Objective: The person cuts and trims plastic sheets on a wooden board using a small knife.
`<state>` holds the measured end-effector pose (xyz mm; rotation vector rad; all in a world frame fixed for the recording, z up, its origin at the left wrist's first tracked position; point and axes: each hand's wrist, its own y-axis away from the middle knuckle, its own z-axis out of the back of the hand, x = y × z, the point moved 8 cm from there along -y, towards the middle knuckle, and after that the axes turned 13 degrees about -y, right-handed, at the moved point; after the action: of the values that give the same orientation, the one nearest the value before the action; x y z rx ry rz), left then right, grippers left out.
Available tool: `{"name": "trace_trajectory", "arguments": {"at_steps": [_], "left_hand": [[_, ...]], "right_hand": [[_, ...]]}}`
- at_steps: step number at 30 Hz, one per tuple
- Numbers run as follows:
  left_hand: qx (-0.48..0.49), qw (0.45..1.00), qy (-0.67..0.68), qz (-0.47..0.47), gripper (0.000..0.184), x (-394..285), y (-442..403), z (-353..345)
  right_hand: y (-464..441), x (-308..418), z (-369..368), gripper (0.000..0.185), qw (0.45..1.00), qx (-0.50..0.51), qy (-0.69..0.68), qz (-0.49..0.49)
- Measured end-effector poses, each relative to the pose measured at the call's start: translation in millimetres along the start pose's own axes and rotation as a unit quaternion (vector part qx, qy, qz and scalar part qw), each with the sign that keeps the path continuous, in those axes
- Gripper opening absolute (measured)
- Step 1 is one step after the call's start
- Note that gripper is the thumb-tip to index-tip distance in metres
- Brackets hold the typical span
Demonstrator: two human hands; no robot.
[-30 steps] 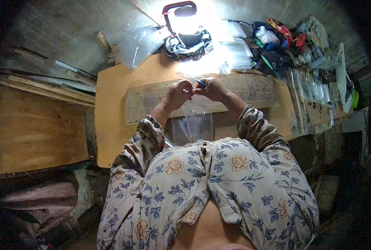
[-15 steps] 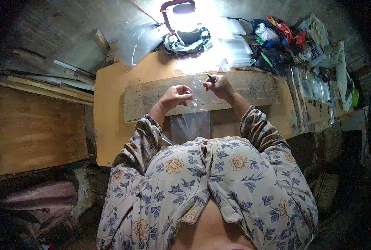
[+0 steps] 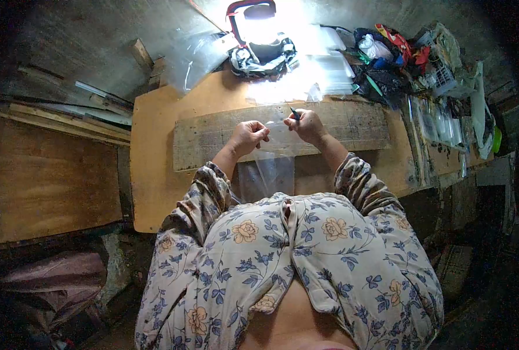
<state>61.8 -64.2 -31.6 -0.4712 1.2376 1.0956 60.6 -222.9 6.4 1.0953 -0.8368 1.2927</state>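
My left hand (image 3: 250,137) is closed in a pinch on the edge of a clear plastic sheet (image 3: 269,170), over the middle of a worn wooden board (image 3: 213,131). The sheet hangs down from between my hands past the board's near edge towards my lap; whether it is a single sheet or a bag I cannot tell. My right hand (image 3: 308,127) is closed around a small dark pen-like tool (image 3: 295,114), its end sticking up past the thumb. The fingertips of this hand are close to the plastic, but contact is hard to make out.
Under the board is a tan tabletop (image 3: 151,175). At the back a bright lamp (image 3: 250,14) shines above a black-and-white plastic bundle (image 3: 262,61). Stacked clear plastic (image 3: 335,73) lies right of it, beside mixed bags (image 3: 382,49) and a white basket (image 3: 443,81). Planks (image 3: 67,125) lean at left.
My left hand has turned slightly, with its fingers curled in more. My right hand has shifted a little down, and the dark tool with it. The plastic hangs slightly differently.
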Motion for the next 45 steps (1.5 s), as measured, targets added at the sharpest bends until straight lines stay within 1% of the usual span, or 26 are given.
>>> {"name": "trace_trajectory", "arguments": {"at_steps": [4, 6, 7, 8, 10, 12, 14, 16, 18, 20, 22, 23, 24, 26, 27, 28, 30, 32, 34, 35, 36, 38, 39, 41, 43, 45], "left_hand": [[-0.026, 0.998, -0.065, 0.007, 0.019, 21.4, -11.7, 8.2], [-0.013, 0.990, -0.129, 0.056, 0.019, 34.4, -16.9, 11.2], [-0.034, 0.962, -0.267, 0.054, 0.020, 29.6, -16.2, 18.4], [-0.034, 0.962, -0.267, 0.054, 0.020, 25.7, -15.7, 19.6], [-0.074, 0.907, -0.407, 0.084, 0.023, 16.8, -12.9, 28.4], [-0.065, 0.901, -0.414, 0.115, 0.027, 17.1, -11.1, 30.7], [-0.097, 0.893, -0.410, 0.158, 0.029, 14.8, -1.4, 38.0], [-0.094, 0.887, -0.409, 0.192, 0.029, 6.1, 5.9, 40.3], [-0.092, 0.880, -0.407, 0.225, 0.030, 17.9, 8.2, 42.2], [-0.191, 0.843, -0.487, 0.126, 0.032, 21.6, 0.1, 45.3], [-0.217, 0.825, -0.510, 0.115, 0.033, 8.8, 10.0, 44.4], [-0.267, 0.806, -0.527, 0.043, 0.029, -6.1, 15.0, 42.3], [-0.316, 0.779, -0.540, -0.031, 0.027, -21.2, 21.6, 39.4], [-0.286, 0.774, -0.563, -0.051, 0.024, -33.3, 22.2, 25.1], [-0.237, 0.794, -0.553, -0.085, 0.021, -35.8, 18.5, 10.0], [-0.188, 0.812, -0.540, -0.117, 0.020, -37.3, 16.0, -4.3], [-0.163, 0.781, -0.532, -0.285, 0.018, -45.3, 13.4, -33.7], [-0.142, 0.769, -0.564, -0.265, 0.024, -34.1, 11.4, -44.3], [-0.063, 0.783, -0.598, -0.158, 0.036, -14.2, 8.3, -48.4], [-0.065, 0.810, -0.565, -0.144, 0.042, -10.7, 11.2, -45.2], [-0.063, 0.811, -0.563, -0.147, 0.042, -13.1, 13.5, -43.9], [-0.050, 0.810, -0.571, -0.126, 0.045, -16.7, 17.4, -39.4], [-0.044, 0.802, -0.582, -0.130, 0.046, -16.8, 17.8, -38.8], [-0.048, 0.802, -0.583, -0.126, 0.046, -15.6, 17.2, -38.7], [-0.051, 0.802, -0.583, -0.121, 0.046, -15.3, 15.7, -38.0], [-0.062, 0.812, -0.565, -0.130, 0.046, -18.3, 18.1, -37.6]], "right_hand": [[-18.4, -22.4, -12.7, 0.016, 0.997, 0.023, 0.070, 0.007], [-22.8, -15.1, -28.3, 0.013, 0.978, 0.056, 0.195, 0.043], [-17.2, 4.3, -33.0, 0.013, 0.953, 0.040, 0.289, 0.079], [-18.4, 0.6, -38.4, 0.013, 0.953, 0.040, 0.289, 0.079], [-17.7, 3.0, -43.1, 0.015, 0.951, 0.000, 0.300, 0.070], [-15.7, -3.0, -45.4, 0.015, 0.943, 0.007, 0.326, 0.072], [-16.6, -11.6, -54.4, 0.014, 0.907, 0.038, 0.388, 0.160], [-11.3, -11.9, -45.9, 0.015, 0.905, 0.044, 0.398, 0.145], [-1.7, -6.0, -38.6, 0.018, 0.925, 0.087, 0.339, 0.148], [2.7, 2.3, -32.3, 0.023, 0.925, 0.118, 0.339, 0.124], [1.8, -3.7, -28.3, 0.026, 0.920, 0.150, 0.360, 0.039], [-7.1, -10.7, -28.7, 0.045, 0.920, 0.161, 0.354, 0.040], [-13.9, -4.3, -28.4, 0.045, 0.921, 0.160, 0.353, 0.038], [-19.0, 0.0, -38.2, 0.050, 0.909, 0.236, 0.343, -0.019], [-19.2, 9.9, -45.7, 0.056, 0.891, 0.265, 0.359, 0.080], [-28.7, 0.4, -47.7, 0.056, 0.892, 0.265, 0.357, 0.079], [-43.9, -12.1, -56.3, 0.062, 0.883, 0.261, 0.382, 0.079], [-46.0, -9.4, -59.0, 0.063, 0.877, 0.267, 0.391, 0.083], [-34.9, 2.5, -54.6, 0.064, 0.865, 0.268, 0.420, 0.061], [-25.4, 11.0, -46.4, 0.066, 0.883, 0.245, 0.398, 0.038], [-18.7, -0.2, -42.7, 0.066, 0.883, 0.244, 0.399, 0.035], [-8.3, -18.1, -20.5, 0.068, 0.923, 0.157, 0.348, 0.060], [11.7, -6.8, -11.2, 0.064, 0.928, 0.164, 0.333, 0.010], [31.8, -29.0, 5.9, 0.060, 0.946, 0.129, 0.295, 0.033], [65.4, -20.8, 24.3, 0.046, 0.962, 0.090, 0.253, 0.052], [96.5, -4.1, 29.7, 0.043, 0.966, 0.093, 0.240, 0.033]]}}
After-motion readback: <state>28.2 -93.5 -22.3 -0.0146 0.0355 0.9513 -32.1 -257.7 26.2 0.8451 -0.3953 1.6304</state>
